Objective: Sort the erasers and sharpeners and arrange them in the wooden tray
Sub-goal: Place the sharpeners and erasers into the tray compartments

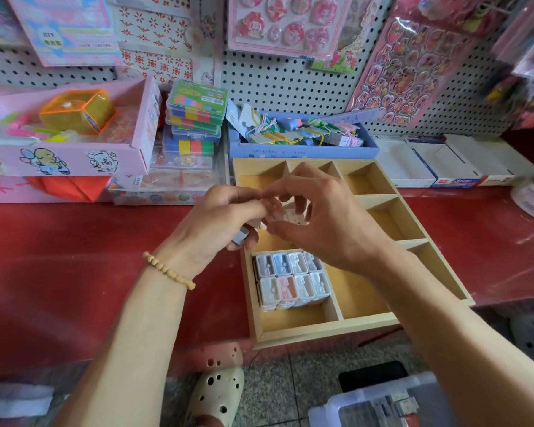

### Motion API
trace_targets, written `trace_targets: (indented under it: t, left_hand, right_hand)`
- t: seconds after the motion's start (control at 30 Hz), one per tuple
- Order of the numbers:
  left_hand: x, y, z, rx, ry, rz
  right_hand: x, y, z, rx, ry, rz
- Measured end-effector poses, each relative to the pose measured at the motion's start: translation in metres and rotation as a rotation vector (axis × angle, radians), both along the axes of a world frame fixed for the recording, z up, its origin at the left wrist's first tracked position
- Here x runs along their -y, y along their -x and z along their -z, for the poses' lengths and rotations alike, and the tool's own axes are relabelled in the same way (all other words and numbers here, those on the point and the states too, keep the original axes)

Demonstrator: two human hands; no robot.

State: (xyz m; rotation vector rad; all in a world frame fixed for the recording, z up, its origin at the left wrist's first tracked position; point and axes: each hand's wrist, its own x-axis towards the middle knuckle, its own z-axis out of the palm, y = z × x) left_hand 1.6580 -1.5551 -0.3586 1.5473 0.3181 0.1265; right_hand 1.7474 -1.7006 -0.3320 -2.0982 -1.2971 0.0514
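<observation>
Near: sharpeners (292,280) sat packed in two rows in wooden tray (330,329) front-left compartment. Above, left hand (216,223) gripped spare pieces; right hand (318,217) pinched a small pale piece (291,216), likely separating it for placing. Far compartments looked unfilled.

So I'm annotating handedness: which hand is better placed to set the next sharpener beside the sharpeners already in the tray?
Right, probably. The right hand hovers over the wooden tray, nearer the sharpeners; the left hand sits beyond its left edge.

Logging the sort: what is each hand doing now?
Left hand: holding small sharpeners, fingers curled.
Right hand: pinching a small pale sharpener.
</observation>
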Motion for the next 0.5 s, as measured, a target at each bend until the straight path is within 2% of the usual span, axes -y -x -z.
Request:
trace_targets:
  t: [0.17,0.3,0.5]
  left_hand:
    - [0.001,-0.001,-0.001,-0.014,0.058,0.025]
    - [-0.005,-0.003,0.003,0.029,0.117,-0.066]
    - [-0.009,-0.003,0.007,0.047,0.005,-0.154]
  right_hand:
    - [-0.002,-0.001,-0.007,0.064,0.114,-0.042]
    - [0.008,-0.018,-0.007,0.066,0.116,0.093]
    - [0.008,-0.038,0.02,-0.011,0.334,0.194]
